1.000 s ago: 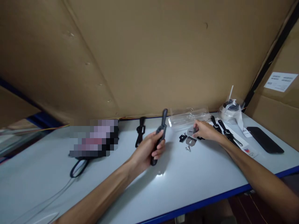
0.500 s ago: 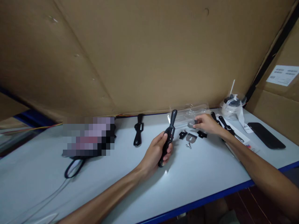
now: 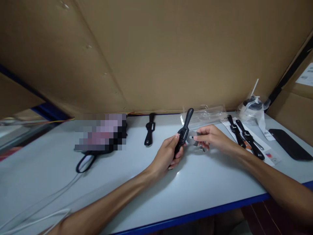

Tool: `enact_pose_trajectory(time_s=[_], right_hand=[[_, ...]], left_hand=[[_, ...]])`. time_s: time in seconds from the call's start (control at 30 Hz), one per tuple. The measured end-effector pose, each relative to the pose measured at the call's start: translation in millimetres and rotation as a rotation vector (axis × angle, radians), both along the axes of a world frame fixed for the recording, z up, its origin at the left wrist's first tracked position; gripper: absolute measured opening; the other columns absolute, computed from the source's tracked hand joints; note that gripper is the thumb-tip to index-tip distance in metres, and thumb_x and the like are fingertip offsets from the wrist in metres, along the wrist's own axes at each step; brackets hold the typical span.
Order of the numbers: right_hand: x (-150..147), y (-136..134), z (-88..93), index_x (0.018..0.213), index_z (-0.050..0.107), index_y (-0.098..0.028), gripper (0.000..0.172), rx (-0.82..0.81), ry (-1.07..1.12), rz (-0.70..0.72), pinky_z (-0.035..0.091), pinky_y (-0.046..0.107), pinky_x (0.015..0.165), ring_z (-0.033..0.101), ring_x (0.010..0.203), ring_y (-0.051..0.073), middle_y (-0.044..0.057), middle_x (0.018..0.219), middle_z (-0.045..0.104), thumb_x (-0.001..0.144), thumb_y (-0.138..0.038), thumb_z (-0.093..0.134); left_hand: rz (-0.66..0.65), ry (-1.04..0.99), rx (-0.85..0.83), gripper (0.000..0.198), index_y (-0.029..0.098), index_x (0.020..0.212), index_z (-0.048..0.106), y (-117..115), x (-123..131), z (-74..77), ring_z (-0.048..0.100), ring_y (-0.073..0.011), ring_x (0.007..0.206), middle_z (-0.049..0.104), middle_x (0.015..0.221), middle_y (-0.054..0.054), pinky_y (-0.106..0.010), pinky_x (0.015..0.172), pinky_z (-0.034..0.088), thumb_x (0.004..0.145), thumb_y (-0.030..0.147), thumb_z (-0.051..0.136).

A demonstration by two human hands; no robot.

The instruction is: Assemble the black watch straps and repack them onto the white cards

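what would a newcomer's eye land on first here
Probably the middle of the view, where the left hand grips a black two-handled tool and the right hand holds a grey metal plate close to the tool's right side. The brown cardboard wall behind the table fills most of the upper picture. On the table's left, a pixelated patch would also stand out.

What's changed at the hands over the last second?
The right hand has carried a thin gray metal plate leftward, close beside the black handled tool. The left hand, gripping that tool, has shifted right toward it. Nothing was let go. The second black tool lies where it was.
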State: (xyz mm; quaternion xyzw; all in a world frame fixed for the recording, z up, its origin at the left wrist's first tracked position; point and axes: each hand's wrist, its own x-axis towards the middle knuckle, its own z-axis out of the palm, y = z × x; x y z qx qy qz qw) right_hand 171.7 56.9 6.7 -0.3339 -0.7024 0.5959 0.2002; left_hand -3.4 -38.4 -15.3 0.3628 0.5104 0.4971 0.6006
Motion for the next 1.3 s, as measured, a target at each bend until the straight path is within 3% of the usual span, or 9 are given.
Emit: enact_pose_trajectory(time_s=[0.17, 0.4, 0.6, 0.93, 1.3], right_hand=[[-1.7, 0.4, -0.8, 0.068, 0.061, -0.017, 0.017, -0.005, -0.014, -0.066, 0.039, 0.022, 0.044, 0.05, 0.051, 0.01, 0.0, 0.059, 0.058, 0.082, -0.025, 0.067], [-4.7, -6.7, -1.9, 0.067, 0.056, -0.019, 0.022, 0.0, 0.028, -0.015, 0.034, 0.023, 0.043, 0.042, 0.043, 0.008, -0.003, 0.055, 0.053, 0.086, -0.027, 0.064], [-3.9, -6.9, -0.2, 0.068, 0.055, -0.019, 0.024, -0.017, 0.051, 0.008, 0.035, 0.023, 0.043, 0.044, 0.045, 0.009, -0.003, 0.056, 0.052, 0.087, -0.031, 0.066], [-5.5, -7.3, -4.9, 0.067, 0.053, -0.019, 0.026, -0.046, 0.049, -0.047, 0.034, 0.022, 0.042, 0.042, 0.045, 0.008, -0.004, 0.056, 0.051, 0.085, -0.031, 0.068], [-5.4, -8.2, -5.3, 0.071, 0.056, -0.018, 0.022, -0.164, 0.055, 0.04, 0.036, 0.021, 0.045, 0.046, 0.053, 0.009, 0.0, 0.065, 0.055, 0.091, -0.028, 0.061]], left_hand=[[0.038, -0.013, 0.0, 0.034, 0.019, 0.082, 0.051, -1.1, 0.9, 3.7, 0.019, -0.0044, 0.034, 0.035, 0.048, 0.009, -0.015, 0.031, 0.015, 0.1, 0.046, 0.041], [-0.015, 0.009, 0.007, 0.037, 0.02, 0.078, 0.049, -1.6, 2.3, 2.5, 0.018, -0.0045, 0.033, 0.035, 0.047, 0.009, -0.017, 0.031, 0.013, 0.097, 0.052, 0.046], [-0.026, -0.015, 0.009, 0.038, 0.021, 0.08, 0.047, -2.1, 2.1, 1.8, 0.018, -0.005, 0.032, 0.034, 0.046, 0.009, -0.018, 0.032, 0.012, 0.095, 0.056, 0.047], [0.003, 0.038, 0.061, 0.023, 0.023, 0.09, 0.045, -2.7, 2.7, 3.2, 0.03, -0.0051, 0.031, 0.054, 0.055, 0.006, -0.017, 0.032, 0.012, 0.097, 0.044, 0.048], [-0.048, 0.089, 0.089, 0.026, 0.021, 0.088, 0.048, -1.8, 3.6, 0.5, 0.032, -0.0059, 0.03, 0.057, 0.054, 0.004, -0.018, 0.031, 0.015, 0.097, 0.045, 0.046]])
